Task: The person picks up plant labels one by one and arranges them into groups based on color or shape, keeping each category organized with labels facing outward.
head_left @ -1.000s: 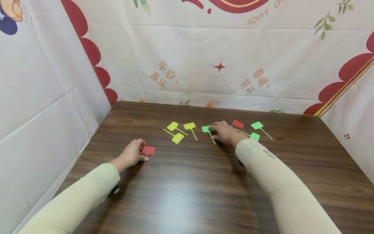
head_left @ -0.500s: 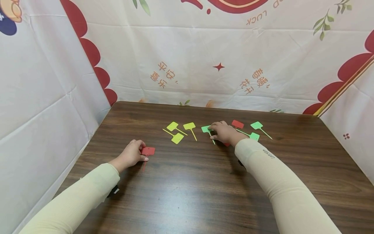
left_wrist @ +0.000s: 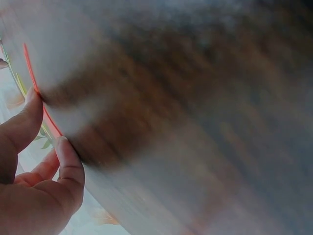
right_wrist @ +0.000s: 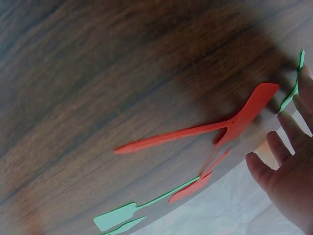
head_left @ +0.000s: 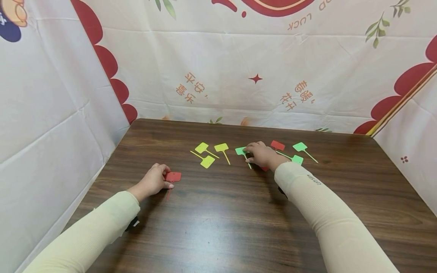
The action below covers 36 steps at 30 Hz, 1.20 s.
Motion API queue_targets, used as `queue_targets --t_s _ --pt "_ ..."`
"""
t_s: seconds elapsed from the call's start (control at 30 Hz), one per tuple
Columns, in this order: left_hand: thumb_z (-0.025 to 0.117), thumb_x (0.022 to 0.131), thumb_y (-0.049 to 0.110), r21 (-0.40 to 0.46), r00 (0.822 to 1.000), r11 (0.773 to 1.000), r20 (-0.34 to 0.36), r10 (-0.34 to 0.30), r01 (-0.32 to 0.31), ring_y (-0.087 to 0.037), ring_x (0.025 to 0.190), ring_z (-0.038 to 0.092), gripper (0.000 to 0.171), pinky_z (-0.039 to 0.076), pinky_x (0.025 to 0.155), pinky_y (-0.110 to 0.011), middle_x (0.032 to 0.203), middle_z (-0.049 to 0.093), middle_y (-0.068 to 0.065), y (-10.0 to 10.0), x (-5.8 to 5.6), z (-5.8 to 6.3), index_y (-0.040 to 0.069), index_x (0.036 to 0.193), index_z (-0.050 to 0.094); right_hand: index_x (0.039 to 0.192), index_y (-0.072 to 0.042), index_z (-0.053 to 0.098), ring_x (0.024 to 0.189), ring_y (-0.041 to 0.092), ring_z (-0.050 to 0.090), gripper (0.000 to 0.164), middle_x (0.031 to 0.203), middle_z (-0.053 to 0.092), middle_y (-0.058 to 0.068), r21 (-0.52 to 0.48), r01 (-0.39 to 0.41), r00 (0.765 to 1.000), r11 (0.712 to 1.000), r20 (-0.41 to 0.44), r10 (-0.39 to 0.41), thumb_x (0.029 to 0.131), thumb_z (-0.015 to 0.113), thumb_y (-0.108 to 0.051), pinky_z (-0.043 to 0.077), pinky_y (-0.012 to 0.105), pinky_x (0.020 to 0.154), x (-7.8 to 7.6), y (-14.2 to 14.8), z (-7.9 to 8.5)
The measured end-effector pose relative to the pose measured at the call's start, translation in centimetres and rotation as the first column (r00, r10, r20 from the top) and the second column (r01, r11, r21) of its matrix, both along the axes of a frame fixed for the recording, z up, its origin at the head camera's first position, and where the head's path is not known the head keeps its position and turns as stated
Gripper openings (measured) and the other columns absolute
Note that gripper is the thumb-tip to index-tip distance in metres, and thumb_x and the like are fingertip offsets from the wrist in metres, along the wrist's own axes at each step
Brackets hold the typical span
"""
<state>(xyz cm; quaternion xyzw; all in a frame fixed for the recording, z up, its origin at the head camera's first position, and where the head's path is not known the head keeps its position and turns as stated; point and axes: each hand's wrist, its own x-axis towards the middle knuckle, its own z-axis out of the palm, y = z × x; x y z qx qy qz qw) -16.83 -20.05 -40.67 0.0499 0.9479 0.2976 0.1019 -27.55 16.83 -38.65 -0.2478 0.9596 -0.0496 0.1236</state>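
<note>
On the left of the table, my left hand (head_left: 153, 180) pinches a red plant label (head_left: 174, 176) between thumb and fingers. The label lies on the wood, its thin stem toward me. In the left wrist view, thumb and a fingertip touch the red label (left_wrist: 53, 123) near its two ends. Farther back and to the right, my right hand (head_left: 262, 154) has thumb and index finger on a green plant label (head_left: 240, 151). Its other fingers extend loosely in the right wrist view. A red label (right_wrist: 252, 110) lies under that palm, mostly hidden in the head view.
Several yellow labels (head_left: 221, 147) lie between the hands. Beyond the right hand are another red label (head_left: 278, 145) and two green ones, the farther green label (head_left: 300, 146) standing apart. The brown wooden table (head_left: 205, 220) ends at a printed cloth backdrop (head_left: 218, 76).
</note>
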Motion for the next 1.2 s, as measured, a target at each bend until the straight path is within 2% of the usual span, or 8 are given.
queue_targets --t_s 0.4,0.63,0.8,0.97,1.2 --pt "0.077 0.082 0.010 0.026 1.000 0.999 0.006 -0.022 0.022 -0.026 0.088 0.056 0.049 0.048 0.082 -0.041 0.108 0.050 -0.021 -0.1 0.3 0.1 -0.011 0.120 0.054 0.135 -0.004 0.054 0.130 0.041 0.038 0.047 0.139 0.049 0.019 -0.112 0.004 0.998 0.994 -0.066 -0.011 0.093 0.066 -0.021 0.039 0.054 0.101 -0.1 0.5 0.0" --pt "0.075 0.084 0.012 0.032 1.000 0.999 0.020 -0.017 0.017 -0.025 0.087 0.057 0.049 0.048 0.082 -0.040 0.110 0.049 -0.022 -0.1 0.3 0.1 -0.011 0.123 0.054 0.136 -0.002 0.053 0.133 0.042 0.034 0.047 0.141 0.048 0.020 -0.219 0.037 0.998 0.975 -0.037 -0.046 0.093 0.065 -0.016 0.032 0.052 0.107 0.4 1.4 0.8" --pt "0.073 0.086 0.012 0.031 1.000 0.999 0.002 -0.021 0.021 -0.024 0.086 0.057 0.046 0.049 0.080 -0.039 0.109 0.050 -0.022 -0.1 0.4 0.1 -0.010 0.122 0.055 0.137 -0.001 0.052 0.133 0.043 0.034 0.047 0.140 0.048 0.022 -0.264 0.015 0.998 0.964 -0.047 -0.028 0.093 0.064 -0.014 0.028 0.054 0.109 0.7 2.2 0.9" --pt "0.073 0.086 0.011 0.047 1.000 0.999 -0.012 -0.017 0.018 -0.023 0.086 0.058 0.045 0.049 0.080 -0.038 0.109 0.051 -0.021 -0.2 0.5 0.1 -0.010 0.121 0.055 0.137 0.000 0.051 0.134 0.043 0.034 0.049 0.140 0.048 0.022 -0.291 0.017 0.999 0.956 -0.043 -0.031 0.093 0.065 -0.014 0.028 0.054 0.108 1.0 2.9 1.0" --pt "0.074 0.084 0.007 0.064 0.999 0.998 -0.047 -0.021 0.024 -0.024 0.088 0.058 0.043 0.049 0.082 -0.040 0.107 0.052 -0.018 -0.5 0.9 0.2 -0.010 0.119 0.057 0.139 -0.002 0.049 0.135 0.042 0.031 0.052 0.142 0.047 0.020 -0.339 0.053 0.999 0.939 0.010 -0.053 0.091 0.067 -0.014 0.029 0.055 0.108 1.5 3.4 1.1"
